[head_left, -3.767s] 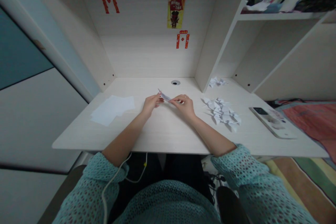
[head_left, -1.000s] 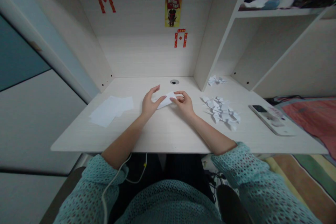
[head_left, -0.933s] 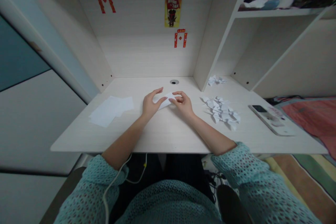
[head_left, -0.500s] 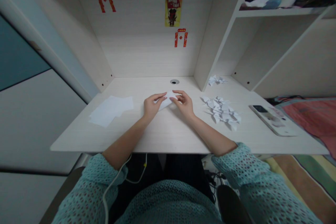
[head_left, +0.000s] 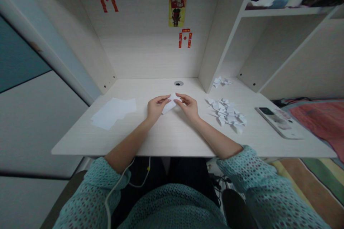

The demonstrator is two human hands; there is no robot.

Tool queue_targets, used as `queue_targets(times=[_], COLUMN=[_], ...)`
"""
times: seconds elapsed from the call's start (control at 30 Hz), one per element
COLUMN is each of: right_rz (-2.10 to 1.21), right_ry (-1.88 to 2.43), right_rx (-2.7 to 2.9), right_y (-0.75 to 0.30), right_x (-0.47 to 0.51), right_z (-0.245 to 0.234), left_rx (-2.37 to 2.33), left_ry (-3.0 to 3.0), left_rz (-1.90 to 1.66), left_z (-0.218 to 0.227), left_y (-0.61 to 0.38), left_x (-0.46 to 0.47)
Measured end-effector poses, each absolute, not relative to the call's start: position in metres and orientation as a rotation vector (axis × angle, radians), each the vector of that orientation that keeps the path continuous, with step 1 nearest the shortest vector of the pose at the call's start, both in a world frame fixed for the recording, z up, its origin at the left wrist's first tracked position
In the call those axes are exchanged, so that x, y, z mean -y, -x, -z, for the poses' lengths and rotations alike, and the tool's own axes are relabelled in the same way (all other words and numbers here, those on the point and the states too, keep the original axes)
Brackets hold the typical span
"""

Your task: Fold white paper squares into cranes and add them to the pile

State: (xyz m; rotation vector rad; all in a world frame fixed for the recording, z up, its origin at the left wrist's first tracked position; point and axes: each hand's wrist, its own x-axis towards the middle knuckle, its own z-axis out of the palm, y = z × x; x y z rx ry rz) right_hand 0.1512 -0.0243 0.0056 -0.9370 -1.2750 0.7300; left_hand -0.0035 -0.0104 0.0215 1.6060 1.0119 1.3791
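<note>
Between my two hands, just above the middle of the desk, is a folded piece of white paper (head_left: 169, 106). My left hand (head_left: 157, 107) pinches its left side between thumb and fingers. On the opposite side, my right hand (head_left: 189, 106) pinches the paper the same way, with the thumb below and the fingertips above. The fingers cover part of the paper, so its full shape is hidden. Flat sheets of white paper (head_left: 114, 112) lie overlapping to the left. To the right sits a pile of small folded white paper pieces (head_left: 227, 112).
A smaller cluster of folded papers (head_left: 222, 82) lies by the upright divider (head_left: 224, 39). A phone-like white device (head_left: 279, 123) rests on the right of the desk (head_left: 172, 139). A white cable (head_left: 109, 200) hangs near my left arm. The back panel has a cable hole (head_left: 178, 83) before it.
The folded paper is tilted slightly differently between my fingers, and the right fingertips have shifted a little down and left. Everything else stays in place.
</note>
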Motion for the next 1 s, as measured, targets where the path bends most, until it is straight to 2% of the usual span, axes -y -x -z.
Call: queue_targets(times=[0.33,0.63,1.0], right_rz=[-0.808,-1.040,-1.070], right_ry=[0.952,1.013,1.074], right_rx=[1.229,1.239,1.223], right_y=[-0.153,-0.142,-0.140], right_x=[0.018,0.019,0.021], right_z=[-0.002,0.002,0.004], left_rx=[-0.967,-0.999,-0.970], left_ry=[-1.446,-1.338,-1.183], left_rz=[-1.301,-1.440,-1.532], left_z=[-0.019,-0.016,-0.013], left_y=[0.004,-0.002,-0.008], left_x=[0.005,0.007,0.011])
